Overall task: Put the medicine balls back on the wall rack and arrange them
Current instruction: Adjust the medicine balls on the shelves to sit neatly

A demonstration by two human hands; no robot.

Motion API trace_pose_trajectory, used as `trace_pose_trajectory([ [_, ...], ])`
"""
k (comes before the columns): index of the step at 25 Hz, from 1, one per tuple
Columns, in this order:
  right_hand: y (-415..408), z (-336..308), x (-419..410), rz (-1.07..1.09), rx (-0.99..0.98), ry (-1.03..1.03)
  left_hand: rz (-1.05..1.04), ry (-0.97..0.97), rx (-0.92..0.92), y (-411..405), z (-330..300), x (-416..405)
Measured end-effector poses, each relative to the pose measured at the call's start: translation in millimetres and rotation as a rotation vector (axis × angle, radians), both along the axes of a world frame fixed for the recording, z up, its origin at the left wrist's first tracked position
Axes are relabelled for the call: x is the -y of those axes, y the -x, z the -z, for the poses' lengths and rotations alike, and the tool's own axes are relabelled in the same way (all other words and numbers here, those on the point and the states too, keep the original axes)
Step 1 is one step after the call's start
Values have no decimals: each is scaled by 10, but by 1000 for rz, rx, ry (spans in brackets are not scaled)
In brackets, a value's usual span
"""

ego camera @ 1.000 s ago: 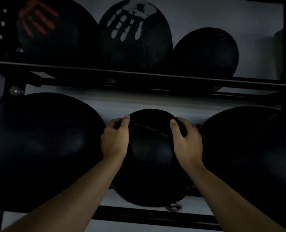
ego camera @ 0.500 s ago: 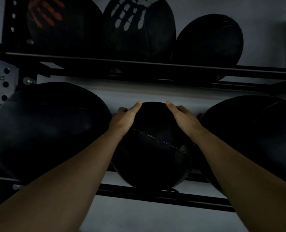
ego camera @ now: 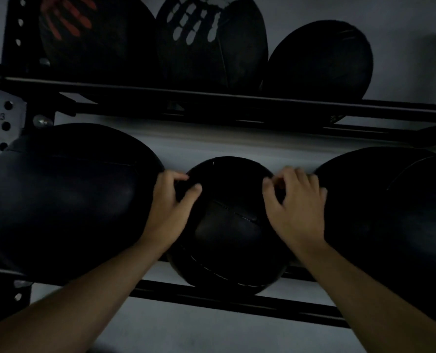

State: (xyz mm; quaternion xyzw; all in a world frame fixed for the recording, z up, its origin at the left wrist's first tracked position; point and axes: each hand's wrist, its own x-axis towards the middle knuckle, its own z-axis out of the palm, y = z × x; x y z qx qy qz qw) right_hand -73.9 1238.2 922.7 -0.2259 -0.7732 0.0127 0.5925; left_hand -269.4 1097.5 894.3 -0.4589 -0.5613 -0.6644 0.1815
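A small black medicine ball with a stitched seam rests on the lower rails of the black wall rack. It sits between two larger black balls, one on the left and one on the right. My left hand grips the small ball's upper left side, thumb across its front. On the ball's upper right, my right hand presses with curled fingers. The scene is dim.
The upper shelf rail carries three more black balls: one with a red handprint, one with a white handprint, one plain. A perforated upright stands at the left. A pale wall lies behind.
The small ball has turned, its seam shifting lower across the front. Both hands slid from its top back down onto its upper sides, fingers now curled.
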Motion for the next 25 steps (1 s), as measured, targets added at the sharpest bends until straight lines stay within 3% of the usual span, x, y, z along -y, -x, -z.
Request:
trace_pose_trajectory([
  [5, 238, -343, -29, -219, 155, 490, 50, 342, 216, 18, -601, -127],
  [7, 226, -271, -20, -227, 140, 467, 35, 291, 243, -28, -524, -129],
  [12, 156, 71, 86, -341, -38, 222, 96, -115, 198, -157, -52, -85],
  [17, 156, -83, -5, -155, 89, 96, 35, -90, 60, -140, 76, -80],
  [21, 291, -224, 20, -217, 160, 134, 49, -67, -57, -157, 4, -112],
  [25, 253, -206, 37, -236, 78, 201, -18, -1, 26, -217, 16, -115],
])
